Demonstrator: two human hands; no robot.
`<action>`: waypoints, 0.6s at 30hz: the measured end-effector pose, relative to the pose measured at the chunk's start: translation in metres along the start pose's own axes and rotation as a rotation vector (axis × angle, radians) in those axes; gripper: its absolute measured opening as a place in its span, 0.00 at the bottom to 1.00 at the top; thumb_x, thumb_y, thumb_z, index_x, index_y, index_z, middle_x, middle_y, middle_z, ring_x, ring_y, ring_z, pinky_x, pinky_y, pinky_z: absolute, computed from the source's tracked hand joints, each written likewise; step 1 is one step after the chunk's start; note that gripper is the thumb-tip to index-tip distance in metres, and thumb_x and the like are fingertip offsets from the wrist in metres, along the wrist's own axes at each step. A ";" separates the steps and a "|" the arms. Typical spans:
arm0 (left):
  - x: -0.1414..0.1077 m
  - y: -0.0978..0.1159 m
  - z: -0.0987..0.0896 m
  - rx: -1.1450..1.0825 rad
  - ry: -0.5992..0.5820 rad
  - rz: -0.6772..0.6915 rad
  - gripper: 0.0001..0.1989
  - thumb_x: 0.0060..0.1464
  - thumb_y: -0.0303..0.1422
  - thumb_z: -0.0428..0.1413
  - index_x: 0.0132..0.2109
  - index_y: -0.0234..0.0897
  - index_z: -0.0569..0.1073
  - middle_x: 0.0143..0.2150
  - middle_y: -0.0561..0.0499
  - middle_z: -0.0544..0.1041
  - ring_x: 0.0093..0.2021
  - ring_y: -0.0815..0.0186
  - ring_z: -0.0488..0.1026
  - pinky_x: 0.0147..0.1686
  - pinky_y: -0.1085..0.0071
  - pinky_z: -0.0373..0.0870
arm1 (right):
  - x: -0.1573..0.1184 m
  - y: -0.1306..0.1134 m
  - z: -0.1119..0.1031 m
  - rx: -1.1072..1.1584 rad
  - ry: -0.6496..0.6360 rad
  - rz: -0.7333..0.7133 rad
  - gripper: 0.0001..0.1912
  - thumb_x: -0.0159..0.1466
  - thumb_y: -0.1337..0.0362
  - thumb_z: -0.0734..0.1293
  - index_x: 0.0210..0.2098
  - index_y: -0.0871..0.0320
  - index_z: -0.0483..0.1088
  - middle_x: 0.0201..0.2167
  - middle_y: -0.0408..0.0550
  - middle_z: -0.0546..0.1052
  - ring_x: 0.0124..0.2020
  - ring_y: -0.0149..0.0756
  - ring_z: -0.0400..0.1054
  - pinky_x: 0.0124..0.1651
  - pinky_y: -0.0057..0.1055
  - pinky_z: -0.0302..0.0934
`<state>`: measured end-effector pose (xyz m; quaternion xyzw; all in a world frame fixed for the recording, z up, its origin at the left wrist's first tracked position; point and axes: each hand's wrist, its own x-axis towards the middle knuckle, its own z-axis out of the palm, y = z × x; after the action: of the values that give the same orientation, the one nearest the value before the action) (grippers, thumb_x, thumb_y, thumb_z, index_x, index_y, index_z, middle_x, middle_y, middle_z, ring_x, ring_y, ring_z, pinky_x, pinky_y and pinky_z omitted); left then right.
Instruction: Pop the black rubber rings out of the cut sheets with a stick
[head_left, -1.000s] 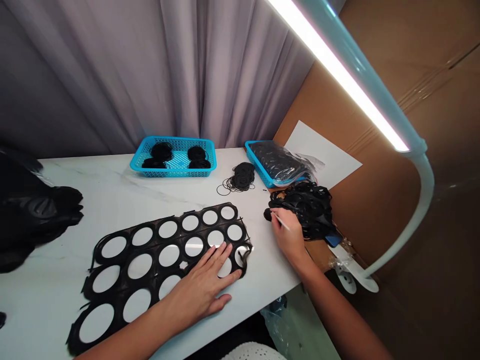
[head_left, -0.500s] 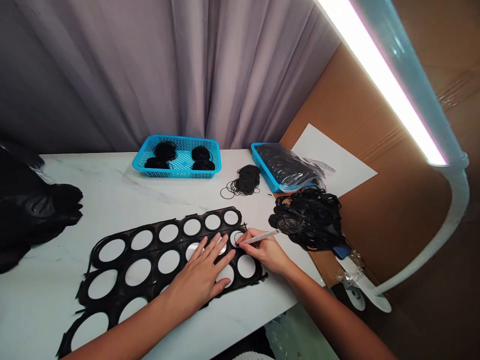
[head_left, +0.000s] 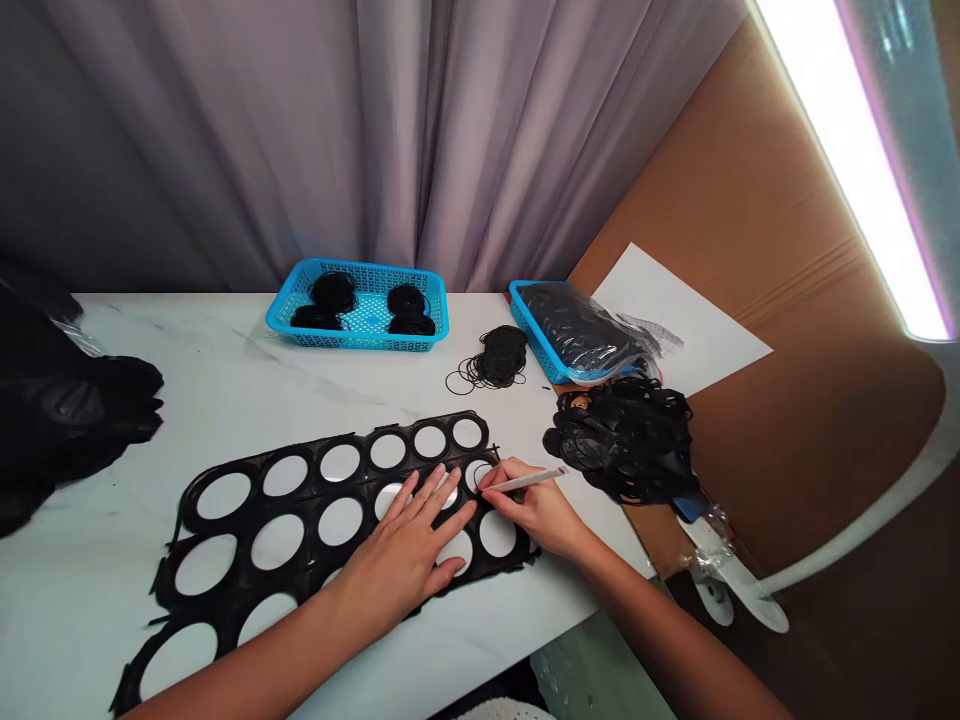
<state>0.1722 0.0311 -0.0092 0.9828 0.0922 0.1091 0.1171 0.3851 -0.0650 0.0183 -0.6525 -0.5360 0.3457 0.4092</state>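
Note:
A black sheet with rows of round holes (head_left: 250,482) lies on the white marbled table (head_left: 225,370). My left hand (head_left: 412,545) rests flat on the sheet's right half, fingers spread. My right hand (head_left: 536,505) is closed around a thin whitish pen-like tool (head_left: 529,480), its tip at a hole near the sheet's right edge. A thin black ring (head_left: 478,476) shows at that hole, beside my right fingertips. Whether the fingers also touch the ring cannot be made out.
A blue basket (head_left: 352,340) with black ring bundles stands at the back. Loose black rings (head_left: 501,357) lie right of it. Further right are a bagged basket (head_left: 544,345), a black scrap pile (head_left: 626,440) and a lamp (head_left: 862,150). Black material (head_left: 82,420) lies left.
The whole view has shifted slightly, with the lamp further right. Both hands keep nearly the same places on the sheet, and the tool is still in my right hand.

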 end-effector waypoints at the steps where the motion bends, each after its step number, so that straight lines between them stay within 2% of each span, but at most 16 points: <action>1: 0.000 0.000 0.000 -0.006 0.001 0.000 0.27 0.64 0.40 0.53 0.68 0.45 0.59 0.73 0.43 0.51 0.71 0.50 0.48 0.66 0.48 0.50 | 0.000 0.000 0.000 0.000 0.002 0.002 0.07 0.65 0.64 0.66 0.30 0.56 0.70 0.36 0.46 0.78 0.39 0.37 0.71 0.43 0.33 0.63; 6: 0.001 0.000 -0.003 -0.031 -0.014 -0.005 0.28 0.63 0.38 0.55 0.68 0.45 0.59 0.72 0.42 0.52 0.71 0.48 0.50 0.66 0.47 0.51 | 0.001 0.001 -0.001 -0.021 0.016 -0.015 0.08 0.66 0.64 0.65 0.30 0.56 0.69 0.36 0.46 0.77 0.40 0.38 0.71 0.44 0.34 0.63; 9: 0.001 0.001 -0.004 -0.053 -0.007 -0.006 0.27 0.64 0.38 0.54 0.68 0.45 0.59 0.73 0.43 0.51 0.71 0.49 0.49 0.66 0.48 0.50 | -0.002 0.002 0.002 -0.098 0.027 -0.072 0.08 0.66 0.65 0.65 0.30 0.55 0.68 0.36 0.46 0.77 0.40 0.38 0.71 0.43 0.35 0.64; 11: 0.000 0.001 -0.003 -0.062 0.010 -0.009 0.26 0.65 0.38 0.53 0.67 0.45 0.59 0.73 0.44 0.50 0.71 0.50 0.48 0.67 0.48 0.49 | -0.008 0.004 0.009 -0.223 0.042 -0.164 0.06 0.67 0.67 0.64 0.32 0.55 0.68 0.38 0.48 0.77 0.41 0.40 0.70 0.44 0.37 0.63; 15: 0.000 0.000 -0.001 -0.069 0.022 -0.019 0.26 0.64 0.39 0.54 0.67 0.45 0.60 0.74 0.45 0.48 0.72 0.49 0.47 0.67 0.49 0.49 | -0.015 0.010 0.018 -0.572 0.035 -0.385 0.08 0.70 0.69 0.59 0.41 0.55 0.69 0.48 0.54 0.77 0.47 0.45 0.68 0.49 0.43 0.59; 18: 0.000 0.000 0.000 -0.059 0.010 -0.026 0.27 0.63 0.39 0.55 0.66 0.45 0.61 0.74 0.43 0.47 0.71 0.46 0.47 0.66 0.47 0.51 | 0.000 0.017 -0.002 -0.696 0.080 -0.390 0.08 0.70 0.69 0.59 0.41 0.56 0.69 0.44 0.55 0.78 0.45 0.46 0.69 0.47 0.42 0.57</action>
<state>0.1719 0.0311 -0.0092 0.9770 0.1024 0.1152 0.1470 0.3939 -0.0672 0.0034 -0.6512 -0.7185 0.0337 0.2419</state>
